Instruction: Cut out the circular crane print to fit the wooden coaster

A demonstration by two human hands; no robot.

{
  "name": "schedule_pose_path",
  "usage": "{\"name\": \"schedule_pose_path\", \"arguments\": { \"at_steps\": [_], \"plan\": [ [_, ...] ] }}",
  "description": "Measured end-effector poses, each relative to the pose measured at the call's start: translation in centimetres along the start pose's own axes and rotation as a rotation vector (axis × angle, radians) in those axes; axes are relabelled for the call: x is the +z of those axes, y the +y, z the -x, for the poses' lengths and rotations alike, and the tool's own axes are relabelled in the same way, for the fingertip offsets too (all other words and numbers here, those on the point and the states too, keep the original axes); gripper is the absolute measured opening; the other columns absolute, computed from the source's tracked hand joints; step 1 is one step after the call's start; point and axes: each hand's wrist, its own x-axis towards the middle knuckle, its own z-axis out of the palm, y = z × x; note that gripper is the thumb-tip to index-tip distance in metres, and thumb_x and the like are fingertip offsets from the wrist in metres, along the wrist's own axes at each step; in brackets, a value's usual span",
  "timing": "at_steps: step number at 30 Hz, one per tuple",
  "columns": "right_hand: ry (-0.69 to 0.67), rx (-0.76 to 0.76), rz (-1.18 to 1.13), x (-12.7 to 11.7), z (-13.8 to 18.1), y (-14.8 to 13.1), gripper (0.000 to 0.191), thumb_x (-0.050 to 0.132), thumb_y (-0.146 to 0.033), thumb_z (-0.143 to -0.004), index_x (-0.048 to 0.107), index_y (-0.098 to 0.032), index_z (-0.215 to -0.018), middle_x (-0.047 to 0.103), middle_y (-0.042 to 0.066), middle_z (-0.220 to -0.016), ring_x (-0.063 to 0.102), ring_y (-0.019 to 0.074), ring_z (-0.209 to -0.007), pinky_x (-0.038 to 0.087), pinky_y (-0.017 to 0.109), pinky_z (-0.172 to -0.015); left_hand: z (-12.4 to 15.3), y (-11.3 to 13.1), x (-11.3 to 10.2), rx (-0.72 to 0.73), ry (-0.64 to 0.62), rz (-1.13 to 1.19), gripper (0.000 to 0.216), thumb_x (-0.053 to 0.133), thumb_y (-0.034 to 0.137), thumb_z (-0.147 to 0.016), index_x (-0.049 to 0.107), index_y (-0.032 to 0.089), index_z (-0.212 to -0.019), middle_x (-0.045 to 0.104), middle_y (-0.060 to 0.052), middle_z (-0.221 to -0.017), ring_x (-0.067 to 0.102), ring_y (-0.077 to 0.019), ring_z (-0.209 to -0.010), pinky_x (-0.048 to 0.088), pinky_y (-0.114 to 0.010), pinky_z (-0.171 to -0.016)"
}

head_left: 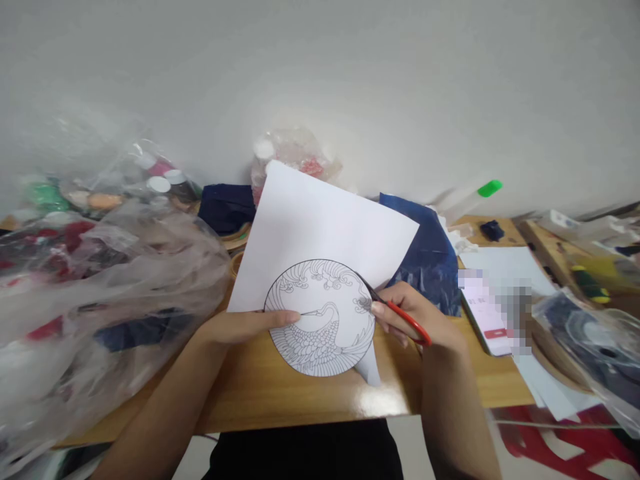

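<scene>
A white sheet of paper (330, 220) is held up above the table, with a round line drawing of a crane-like bird (315, 337) printed on it. The lower part of the circle is cut free along its outline, and a strip of cut paper (369, 368) hangs behind it. My left hand (270, 323) pinches the sheet at the circle's left side, thumb on top; its other fingers are hidden beneath. In my right hand (405, 310) are red-handled scissors (407, 322), their dark blades at the circle's upper right edge.
A wooden table (300, 407) lies below. Clear plastic bags (125, 267) crowd the left side, and a wrapped bundle (295, 153) stands behind the sheet. Dark blue plastic (425, 247), a phone (487, 317), white papers (520, 263) and a bagged item (595, 347) lie on the right.
</scene>
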Motion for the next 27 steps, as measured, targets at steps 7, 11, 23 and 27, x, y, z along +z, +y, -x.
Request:
{"name": "schedule_pose_path", "arguments": {
  "at_steps": [7,11,23,27],
  "plan": [
    [-0.004,-0.013,-0.02,0.05,0.03,0.07,0.053,0.059,-0.05,-0.084,0.041,-0.017,-0.047,0.039,-0.005,-0.034,0.034,0.0022,-0.028,0.021,0.015,-0.028,-0.18,0.01,-0.16,0.047,0.017,-0.048,0.071,0.076,0.032,-0.069,0.049,0.016,-0.132,0.067,-0.012,-0.12,0.049,-0.0334,-0.126,0.039,-0.052,-0.106],
    [-0.011,-0.023,-0.032,0.01,0.04,0.17,0.052,0.058,-0.05,-0.085,0.042,-0.017,-0.048,0.038,-0.006,-0.035,0.034,0.0023,-0.028,0.021,0.015,-0.028,-0.34,-0.2,-0.22,0.075,0.057,-0.052,0.069,0.077,0.033,-0.067,0.052,0.018,-0.129,0.068,-0.011,-0.118,0.049,-0.0343,-0.126,0.037,-0.052,-0.108],
    [-0.053,-0.045,-0.015,0.05,-0.13,0.37,0.058,0.056,-0.056,-0.084,0.041,-0.017,-0.045,0.038,-0.004,-0.035,0.034,0.0027,-0.031,0.024,0.017,-0.031,-0.18,-0.34,0.02,0.031,-0.026,-0.012,0.061,0.075,0.032,-0.07,0.055,0.02,-0.127,0.071,-0.009,-0.113,0.054,-0.0328,-0.122,0.045,-0.047,-0.103],
    [-0.045,-0.042,-0.016,0.07,-0.11,0.15,0.059,0.055,-0.058,-0.084,0.039,-0.017,-0.045,0.038,-0.005,-0.035,0.033,0.0025,-0.03,0.021,0.018,-0.03,-0.22,-0.44,0.05,0.043,-0.019,-0.021,0.062,0.075,0.03,-0.071,0.054,0.022,-0.128,0.072,-0.006,-0.111,0.056,-0.0315,-0.12,0.045,-0.045,-0.103]
  ]
}}
